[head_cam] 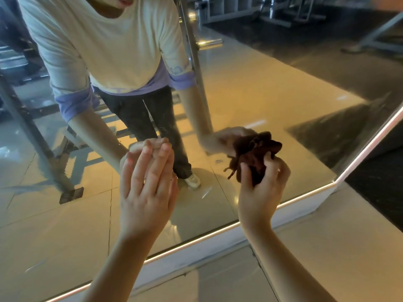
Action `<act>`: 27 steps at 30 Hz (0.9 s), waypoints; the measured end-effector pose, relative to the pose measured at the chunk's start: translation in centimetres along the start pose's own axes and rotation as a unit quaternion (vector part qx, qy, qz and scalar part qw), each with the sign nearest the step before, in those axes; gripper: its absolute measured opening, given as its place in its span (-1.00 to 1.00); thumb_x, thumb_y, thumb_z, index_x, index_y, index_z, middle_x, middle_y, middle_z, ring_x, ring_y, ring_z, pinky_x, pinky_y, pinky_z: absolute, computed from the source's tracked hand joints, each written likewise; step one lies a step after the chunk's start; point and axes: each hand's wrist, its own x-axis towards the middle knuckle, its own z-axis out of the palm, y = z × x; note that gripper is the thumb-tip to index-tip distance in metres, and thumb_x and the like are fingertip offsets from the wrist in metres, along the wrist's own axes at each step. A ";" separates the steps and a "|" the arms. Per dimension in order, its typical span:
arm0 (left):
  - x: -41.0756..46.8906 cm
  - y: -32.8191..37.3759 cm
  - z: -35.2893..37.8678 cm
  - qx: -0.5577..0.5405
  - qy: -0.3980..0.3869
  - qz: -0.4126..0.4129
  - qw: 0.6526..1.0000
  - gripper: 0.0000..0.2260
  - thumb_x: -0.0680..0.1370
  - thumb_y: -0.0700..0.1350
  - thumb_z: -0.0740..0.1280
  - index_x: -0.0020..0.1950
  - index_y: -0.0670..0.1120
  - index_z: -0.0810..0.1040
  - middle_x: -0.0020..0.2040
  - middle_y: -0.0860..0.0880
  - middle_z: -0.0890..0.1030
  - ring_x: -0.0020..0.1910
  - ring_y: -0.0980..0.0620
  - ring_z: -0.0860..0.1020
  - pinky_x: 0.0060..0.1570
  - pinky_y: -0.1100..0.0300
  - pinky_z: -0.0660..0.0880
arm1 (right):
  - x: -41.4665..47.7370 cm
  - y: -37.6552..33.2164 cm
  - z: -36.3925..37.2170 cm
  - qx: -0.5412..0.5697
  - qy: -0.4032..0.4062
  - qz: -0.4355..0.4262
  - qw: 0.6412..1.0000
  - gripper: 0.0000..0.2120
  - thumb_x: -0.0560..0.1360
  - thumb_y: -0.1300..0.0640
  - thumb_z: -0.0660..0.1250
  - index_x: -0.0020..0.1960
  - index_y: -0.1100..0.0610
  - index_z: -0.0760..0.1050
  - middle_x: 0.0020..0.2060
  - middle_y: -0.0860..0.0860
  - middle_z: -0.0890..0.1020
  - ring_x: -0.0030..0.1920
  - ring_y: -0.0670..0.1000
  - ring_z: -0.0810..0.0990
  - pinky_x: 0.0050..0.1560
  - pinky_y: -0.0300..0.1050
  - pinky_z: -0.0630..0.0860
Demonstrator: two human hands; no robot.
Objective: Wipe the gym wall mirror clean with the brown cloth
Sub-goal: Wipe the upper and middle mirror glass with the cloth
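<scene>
Pressing flat on the mirror [250,105], the left hand [148,192] has straight fingers; to its right, the right hand [261,184] pinches the bunched brown cloth [255,155] against the glass.

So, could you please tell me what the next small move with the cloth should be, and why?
Probably sweep the brown cloth leftward and down across the mirror to the pale streak at its lower left. The right hand grips the cloth bunched up at the glass, the left hand is flat beside it with straight fingers, and that streak looks unwiped.
</scene>
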 end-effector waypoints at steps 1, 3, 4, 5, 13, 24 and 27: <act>0.0 0.0 0.0 -0.002 0.001 0.004 1.000 -0.34 0.58 -0.17 0.38 0.61 -0.17 0.15 0.53 -0.11 0.24 0.61 -0.05 0.06 0.58 -0.06 0.01 | 0.6 0.7 -0.1 0.004 0.015 -0.008 1.000 -0.73 0.51 0.21 0.39 0.18 0.26 0.51 0.18 0.26 0.49 0.13 0.21 0.55 -0.04 0.14 0.61; 0.0 -0.1 0.1 -0.007 0.002 0.010 1.000 -0.34 0.57 -0.17 0.39 0.60 -0.17 0.17 0.54 -0.10 0.22 0.56 -0.10 0.13 0.57 -0.07 0.02 | 1.5 2.0 -0.4 -0.004 0.029 -0.008 1.000 -0.79 0.48 0.34 0.38 0.11 0.28 0.53 0.14 0.25 0.52 0.10 0.20 0.57 -0.03 0.11 0.61; 0.1 -0.1 0.1 -0.008 0.004 0.010 1.000 -0.35 0.57 -0.18 0.40 0.59 -0.18 0.19 0.54 -0.10 0.21 0.54 -0.11 0.15 0.57 -0.07 0.02 | 1.7 2.5 -0.5 -0.006 0.035 0.018 0.999 -0.81 0.48 0.34 0.38 0.10 0.28 0.54 0.14 0.23 0.53 0.10 0.17 0.58 -0.01 0.11 0.61; 0.1 -0.1 0.1 -0.009 0.008 0.010 1.000 -0.36 0.56 -0.19 0.40 0.57 -0.19 0.21 0.54 -0.09 0.21 0.53 -0.11 0.16 0.57 -0.08 0.03 | 1.7 2.5 -0.5 -0.007 0.045 0.065 0.997 -0.83 0.50 0.31 0.38 0.08 0.27 0.54 0.13 0.21 0.53 0.08 0.11 0.57 0.01 0.13 0.61; 0.0 -0.2 0.2 -0.010 0.014 0.017 1.000 -0.38 0.54 -0.20 0.41 0.55 -0.20 0.25 0.54 -0.08 0.21 0.52 -0.10 0.17 0.57 -0.07 0.05 | 1.2 1.8 -1.0 0.006 0.018 0.100 0.995 -0.88 0.50 0.31 0.37 0.03 0.26 0.54 0.10 0.17 0.55 0.06 -0.10 0.51 0.03 -0.53 0.39; 0.0 -0.3 0.2 -0.001 0.008 0.019 1.000 -0.39 0.56 -0.18 0.41 0.55 -0.21 0.25 0.49 -0.14 0.31 0.52 -0.11 0.17 0.57 -0.07 0.04 | 2.5 1.3 -1.3 0.011 0.024 0.106 0.994 -0.86 0.48 0.29 0.36 0.03 0.30 0.53 0.05 0.23 0.57 -0.03 -0.38 0.42 0.00 -0.55 0.35; -0.1 -0.3 0.1 0.001 0.003 0.020 1.000 -0.38 0.56 -0.18 0.41 0.56 -0.21 0.23 0.50 -0.14 0.29 0.53 -0.11 0.16 0.57 -0.07 0.04 | 3.6 3.1 -1.8 -0.009 0.029 0.240 0.970 -0.81 0.57 0.20 0.33 0.16 0.24 0.51 0.15 0.17 0.55 -0.04 -0.32 0.43 0.00 -0.50 0.39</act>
